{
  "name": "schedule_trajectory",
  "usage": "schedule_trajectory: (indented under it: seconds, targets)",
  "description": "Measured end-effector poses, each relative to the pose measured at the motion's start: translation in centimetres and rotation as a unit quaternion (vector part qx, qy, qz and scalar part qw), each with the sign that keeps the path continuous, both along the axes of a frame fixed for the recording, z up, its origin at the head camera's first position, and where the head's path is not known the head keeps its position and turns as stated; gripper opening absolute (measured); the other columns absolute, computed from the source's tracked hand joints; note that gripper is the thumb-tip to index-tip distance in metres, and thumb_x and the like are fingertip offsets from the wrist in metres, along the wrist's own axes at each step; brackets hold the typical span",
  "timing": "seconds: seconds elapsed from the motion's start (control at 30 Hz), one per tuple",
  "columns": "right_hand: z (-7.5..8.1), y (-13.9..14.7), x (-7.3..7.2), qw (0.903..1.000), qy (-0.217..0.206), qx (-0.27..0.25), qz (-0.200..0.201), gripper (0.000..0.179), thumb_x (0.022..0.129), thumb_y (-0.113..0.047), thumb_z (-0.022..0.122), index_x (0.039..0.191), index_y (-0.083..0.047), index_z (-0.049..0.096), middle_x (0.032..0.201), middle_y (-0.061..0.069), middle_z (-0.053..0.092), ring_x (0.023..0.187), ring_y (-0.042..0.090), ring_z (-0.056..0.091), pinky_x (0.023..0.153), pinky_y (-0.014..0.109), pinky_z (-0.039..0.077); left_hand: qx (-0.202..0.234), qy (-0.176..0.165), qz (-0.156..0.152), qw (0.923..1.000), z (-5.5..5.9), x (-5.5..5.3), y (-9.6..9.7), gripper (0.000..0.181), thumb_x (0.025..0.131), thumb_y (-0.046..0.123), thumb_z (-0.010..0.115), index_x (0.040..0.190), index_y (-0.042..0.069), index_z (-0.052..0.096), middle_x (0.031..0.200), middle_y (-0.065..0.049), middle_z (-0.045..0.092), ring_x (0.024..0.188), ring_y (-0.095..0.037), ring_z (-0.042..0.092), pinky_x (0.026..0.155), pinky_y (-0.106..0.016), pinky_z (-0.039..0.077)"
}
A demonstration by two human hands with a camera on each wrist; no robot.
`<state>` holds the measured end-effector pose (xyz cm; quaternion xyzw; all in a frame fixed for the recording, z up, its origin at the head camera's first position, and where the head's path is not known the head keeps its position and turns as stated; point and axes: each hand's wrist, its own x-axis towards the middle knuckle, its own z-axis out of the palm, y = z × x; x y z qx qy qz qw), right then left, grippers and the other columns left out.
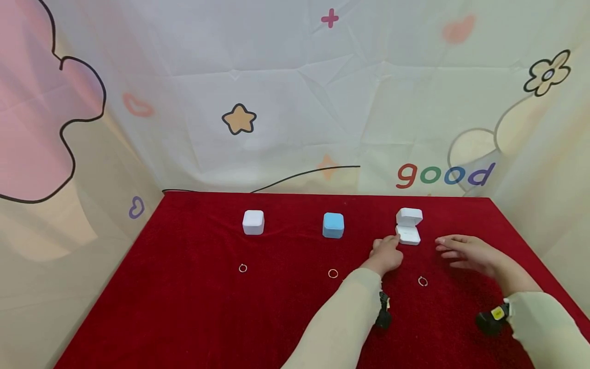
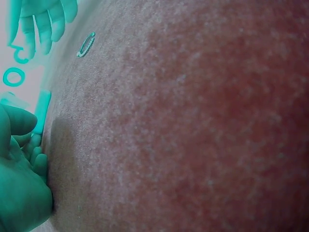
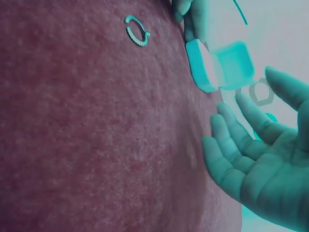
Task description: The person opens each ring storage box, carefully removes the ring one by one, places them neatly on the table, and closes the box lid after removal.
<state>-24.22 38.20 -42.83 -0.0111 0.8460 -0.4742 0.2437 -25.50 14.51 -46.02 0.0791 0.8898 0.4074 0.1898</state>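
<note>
An opened white ring box (image 1: 408,234) with its lid raised stands at the right of the red cloth. My left hand (image 1: 386,254) holds it at its near left corner, fingers curled. The left wrist view shows that hand's thumb and bent fingers (image 2: 36,154) by the box edge (image 2: 42,111). On the box's other side, my right hand (image 1: 470,253) hovers apart from it, fingers loosely spread and nothing held. Its palm and fingers (image 3: 231,145) show in the right wrist view, below the open box (image 3: 203,67). A ring (image 1: 422,281) lies on the cloth in front of the box.
A closed white box (image 1: 253,222) and a closed blue box (image 1: 333,225) stand to the left in the back row. In front of them lie two more rings, the left ring (image 1: 243,268) and the middle ring (image 1: 333,273). A printed curtain (image 1: 286,102) hangs behind the red-covered table (image 1: 184,307).
</note>
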Motion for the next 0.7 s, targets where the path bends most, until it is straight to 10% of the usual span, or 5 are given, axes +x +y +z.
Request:
schedule_trajectory:
  seconds: [0.23,0.47,0.7]
  targets:
    - [0.1,0.0,-1.3,0.999,0.023,-0.019,-0.033,0.074,0.109,-0.041,0.042,0.157,0.01,0.019,0.123,-0.018,0.065,0.101,-0.01,0.063,0.092,0.022,0.058,0.001,0.005,0.004,1.0,0.0,0.2,0.0,0.057,0.099,0.014,0.049,0.154,0.028,0.047,0.157,0.017,0.046,0.133,-0.008,0.038,0.115,-0.027,0.038]
    - [0.5,-0.9,-2.6,0.9983,0.05,-0.002,-0.029,0.077,0.109,-0.045,0.04,0.159,0.008,0.015,0.159,0.032,0.038,0.104,-0.013,0.06,0.095,0.023,0.058,-0.011,-0.006,0.004,0.9999,-0.8,-0.8,0.6,0.057,0.1,0.014,0.048,0.155,0.03,0.046,0.158,0.019,0.044,0.134,-0.007,0.038,0.117,-0.028,0.036]
    - [0.7,-1.6,-3.8,0.9985,0.052,0.012,-0.013,0.078,0.109,-0.049,0.034,0.161,0.006,0.012,0.163,0.035,0.024,0.122,0.007,0.06,0.098,0.027,0.058,-0.01,0.003,0.001,0.9999,-0.8,-0.7,0.5,0.057,0.1,0.013,0.048,0.154,0.028,0.047,0.158,0.017,0.045,0.134,-0.008,0.038,0.115,-0.029,0.038]
